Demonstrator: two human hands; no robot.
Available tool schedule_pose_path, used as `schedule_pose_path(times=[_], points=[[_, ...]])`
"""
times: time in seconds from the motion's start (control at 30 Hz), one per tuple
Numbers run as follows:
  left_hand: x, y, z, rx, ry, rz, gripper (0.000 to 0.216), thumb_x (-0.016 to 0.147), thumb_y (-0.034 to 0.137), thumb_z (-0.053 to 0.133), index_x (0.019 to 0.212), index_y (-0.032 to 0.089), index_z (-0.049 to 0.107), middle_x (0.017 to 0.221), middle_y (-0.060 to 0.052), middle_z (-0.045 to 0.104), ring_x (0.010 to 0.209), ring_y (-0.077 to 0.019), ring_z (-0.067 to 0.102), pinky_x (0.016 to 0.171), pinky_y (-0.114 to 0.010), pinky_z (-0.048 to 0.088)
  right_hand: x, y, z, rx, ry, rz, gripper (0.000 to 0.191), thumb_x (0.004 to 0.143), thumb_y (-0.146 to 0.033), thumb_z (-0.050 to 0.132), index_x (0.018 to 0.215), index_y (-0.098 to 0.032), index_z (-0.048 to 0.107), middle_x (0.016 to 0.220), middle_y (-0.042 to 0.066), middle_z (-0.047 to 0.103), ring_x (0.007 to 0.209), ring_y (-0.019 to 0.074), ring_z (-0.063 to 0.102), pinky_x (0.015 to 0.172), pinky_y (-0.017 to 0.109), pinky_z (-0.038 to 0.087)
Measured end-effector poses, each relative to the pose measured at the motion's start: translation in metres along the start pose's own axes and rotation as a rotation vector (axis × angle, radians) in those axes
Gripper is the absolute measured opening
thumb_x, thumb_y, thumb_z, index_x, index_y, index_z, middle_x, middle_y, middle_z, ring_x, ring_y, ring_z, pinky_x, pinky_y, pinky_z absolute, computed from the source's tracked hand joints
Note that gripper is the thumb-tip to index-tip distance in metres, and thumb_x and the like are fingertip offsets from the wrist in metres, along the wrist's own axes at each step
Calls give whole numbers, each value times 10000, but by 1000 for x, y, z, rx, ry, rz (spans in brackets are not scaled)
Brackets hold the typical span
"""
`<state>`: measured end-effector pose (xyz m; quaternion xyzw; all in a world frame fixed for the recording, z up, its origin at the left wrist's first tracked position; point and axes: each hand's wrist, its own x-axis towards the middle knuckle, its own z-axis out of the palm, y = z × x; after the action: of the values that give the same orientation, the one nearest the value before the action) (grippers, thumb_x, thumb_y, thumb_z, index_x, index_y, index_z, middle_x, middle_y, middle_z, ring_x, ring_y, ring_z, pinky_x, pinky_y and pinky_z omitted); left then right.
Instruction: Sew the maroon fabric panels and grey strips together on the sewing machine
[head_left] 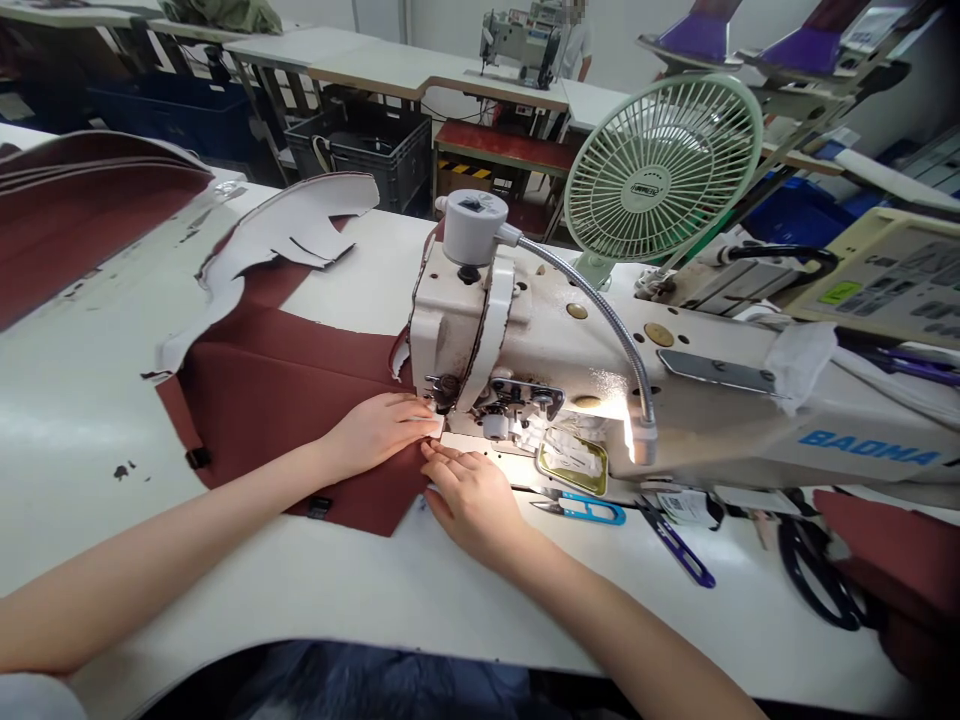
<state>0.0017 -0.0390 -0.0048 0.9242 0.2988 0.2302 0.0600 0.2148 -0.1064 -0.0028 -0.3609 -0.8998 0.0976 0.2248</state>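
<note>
A maroon fabric piece [277,385] lies on the white table, its right end at the sewing machine [480,330]. My left hand [375,435] rests flat on the fabric, fingers stretched together toward the lit needle area. Just right of it, my right hand [476,500] lies low at the fabric's right edge, fingertips touching it and the thumb apart. Both hands press from above, with no grip visible. A small black clip [319,508] sits at the fabric's front edge, and another black clip [197,458] at its left edge. The needle itself is hidden.
Right of my right hand lie blue thread snips [581,508], purple snips [679,545], black-handled scissors [817,580] and a small tin [574,460]. A green fan [664,170] stands behind the machine. White-backed pieces [277,225] lie left. A person [577,45] is far back.
</note>
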Motion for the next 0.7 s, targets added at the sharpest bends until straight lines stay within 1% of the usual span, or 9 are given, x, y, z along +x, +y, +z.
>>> schedule_pose_path(times=[0.1,0.2,0.27,0.33,0.4,0.57,0.63,0.7], points=[[2,-4,3,100,-7,24,268,1003,233,439,1126,228,676,1028,-27,700,964,-156,610,851,-288,477,-2,-1,-3,26,-3,-30,183,900,-203,561,1036,-178,680,1242,108,665,1125,209,639,852,331,511],[5,-6,2,164,-14,45,260,988,217,460,1133,241,674,1000,-29,701,925,-162,614,826,-300,467,-1,0,-5,-22,-6,-64,229,935,-205,517,1071,-186,700,1260,112,653,1139,216,633,805,331,516],[7,-7,-2,150,-28,51,262,970,183,476,1129,242,674,1010,-32,701,928,-166,615,822,-301,464,1,1,-6,-57,-12,-76,247,943,-209,507,1087,-191,708,1269,117,645,1159,227,621,803,338,517],[9,-9,-7,99,-57,40,289,948,130,479,1116,253,680,1038,-28,698,941,-162,617,825,-295,463,2,2,-6,-75,-17,-80,256,947,-212,508,1108,-191,706,1280,120,637,1176,233,610,825,347,515],[10,-13,-10,49,-60,24,309,934,103,476,1079,265,696,1058,-20,696,959,-161,617,826,-290,464,4,4,-7,-78,-17,-78,261,951,-213,507,1122,-185,702,1292,118,630,1186,232,604,847,351,509],[13,-19,-7,-60,-7,26,280,965,154,455,983,236,722,1031,-14,702,945,-149,623,828,-263,476,6,9,-4,-80,-31,-63,282,947,-215,511,1168,-198,686,1329,103,604,1228,221,572,884,354,488],[16,-18,-6,-57,-29,37,290,979,177,431,975,218,718,1029,-19,694,936,-146,623,832,-254,479,8,10,-4,-92,-44,-52,292,947,-210,510,1187,-196,676,1341,108,594,1239,220,563,898,355,480],[18,-16,-6,11,-62,71,294,984,186,416,970,196,709,1026,-33,685,927,-158,619,827,-268,479,9,11,-4,-105,-55,-41,295,952,-209,501,1189,-188,675,1344,114,589,1229,220,570,902,352,476]])
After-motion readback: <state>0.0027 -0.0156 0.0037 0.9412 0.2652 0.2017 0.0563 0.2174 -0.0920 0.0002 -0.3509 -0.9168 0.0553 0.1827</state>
